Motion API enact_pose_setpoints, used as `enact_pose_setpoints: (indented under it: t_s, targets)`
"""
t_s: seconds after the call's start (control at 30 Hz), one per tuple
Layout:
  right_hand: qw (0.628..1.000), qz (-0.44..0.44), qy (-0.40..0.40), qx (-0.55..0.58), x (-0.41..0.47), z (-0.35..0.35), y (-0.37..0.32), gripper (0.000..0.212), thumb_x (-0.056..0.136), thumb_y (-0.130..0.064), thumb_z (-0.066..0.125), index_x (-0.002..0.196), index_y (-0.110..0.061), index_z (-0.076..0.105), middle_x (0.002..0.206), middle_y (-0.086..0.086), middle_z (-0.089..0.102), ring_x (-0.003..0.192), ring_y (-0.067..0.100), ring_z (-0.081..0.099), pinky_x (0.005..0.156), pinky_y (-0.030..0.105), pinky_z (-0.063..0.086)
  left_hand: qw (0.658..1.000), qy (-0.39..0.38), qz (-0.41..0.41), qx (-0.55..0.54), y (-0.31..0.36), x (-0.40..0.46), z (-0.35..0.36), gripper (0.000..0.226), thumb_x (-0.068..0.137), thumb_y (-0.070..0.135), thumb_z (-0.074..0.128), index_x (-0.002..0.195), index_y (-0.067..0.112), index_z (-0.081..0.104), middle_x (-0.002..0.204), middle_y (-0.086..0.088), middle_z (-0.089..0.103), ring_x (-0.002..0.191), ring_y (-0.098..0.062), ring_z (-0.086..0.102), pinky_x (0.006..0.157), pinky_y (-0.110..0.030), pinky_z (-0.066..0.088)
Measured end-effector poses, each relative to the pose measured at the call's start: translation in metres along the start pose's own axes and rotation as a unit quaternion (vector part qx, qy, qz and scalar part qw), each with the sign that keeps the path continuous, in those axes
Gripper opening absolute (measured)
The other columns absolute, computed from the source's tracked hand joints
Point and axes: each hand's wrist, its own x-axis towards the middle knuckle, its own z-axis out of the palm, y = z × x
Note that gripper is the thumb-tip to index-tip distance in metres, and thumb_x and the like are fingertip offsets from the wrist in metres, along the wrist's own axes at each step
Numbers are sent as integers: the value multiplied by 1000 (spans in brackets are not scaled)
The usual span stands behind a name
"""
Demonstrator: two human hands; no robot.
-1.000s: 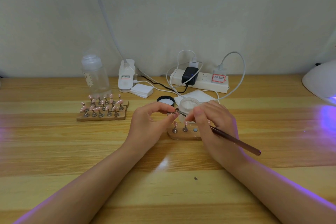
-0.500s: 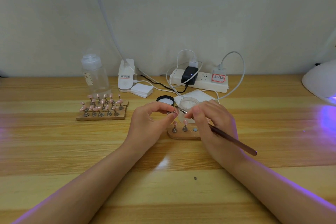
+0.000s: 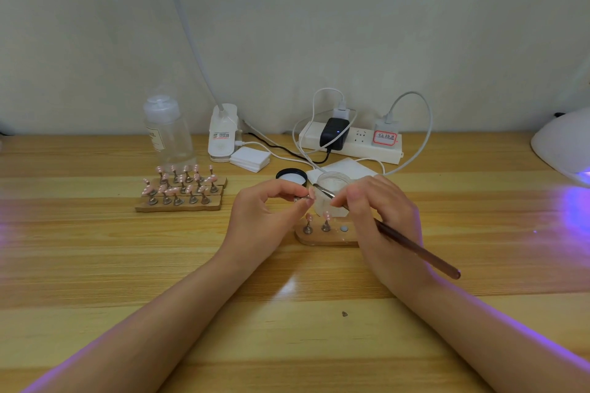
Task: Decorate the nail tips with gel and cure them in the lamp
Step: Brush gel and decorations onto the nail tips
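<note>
Seen from the head camera, above a wooden table (image 3: 95,265). Left hand (image 3: 265,220) raised a little over the table, thumb and forefinger pinched together on a small metal stand with a pink nail tip (image 3: 311,194) on its end. Right hand (image 3: 380,217) just beside, fingers curled and clamped around a thin brown brush (image 3: 415,247), held like a pen, the metal front end pointing left toward the nail tip and very near it; touching or not, cannot tell. Handle of the brush sticking out to the lower right, past the wrist. Directly behind the two hands, a small clear jar (image 3: 333,183), open, and its black lid (image 3: 291,176) lying just to the left of it, inner side up. Under the hands, a small wooden holder (image 3: 322,238) with two more pink tips standing upright on metal stands and one free round spot beside them; right part of the holder hidden by the right hand. Farther left, well apart, a bigger wooden rack (image 3: 178,206) full of pink tips with white dots. Behind that rack, a clear bottle (image 3: 167,134). At the back near the wall, a white power strip (image 3: 351,145) with chargers and cables, a white clip lamp base (image 3: 223,134) and a stack of white pads (image 3: 250,159). At the far right edge, the white curing lamp (image 3: 562,147), violet light falling on the table in front of it.
</note>
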Motion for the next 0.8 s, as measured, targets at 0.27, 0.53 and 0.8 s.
enact_pose_setpoints:
  t_s: [0.27, 0.53, 0.8]
  targets:
    - [1000, 10, -26, 4, -1, 1, 1, 39, 93, -29, 38, 69, -14, 64, 66, -8, 62, 69, 8, 55, 72, 29, 41, 1000, -1, 2, 4, 0, 0, 0, 12, 74, 9, 72, 77, 20, 70, 76, 11, 67, 74, 4, 58, 71, -6, 43]
    - [1000, 0, 5, 11, -1, -3, -1, 45, 93, -24, 33, 62, -9, 63, 60, -6, 59, 62, 8, 52, 70, 24, 38, 1000, -6, 3, -4, 1, 0, -1, 10, 75, 8, 72, 80, 17, 71, 79, 8, 68, 75, 4, 58, 72, -6, 43]
    - [1000, 21, -21, 4, 0, 1, 0, 37, 93, -28, 37, 70, -15, 63, 67, -14, 58, 71, 5, 54, 72, 21, 39, 1000, -9, 7, 0, 0, 0, 0, 11, 75, 9, 72, 78, 19, 70, 78, 9, 68, 77, 1, 60, 73, -8, 45]
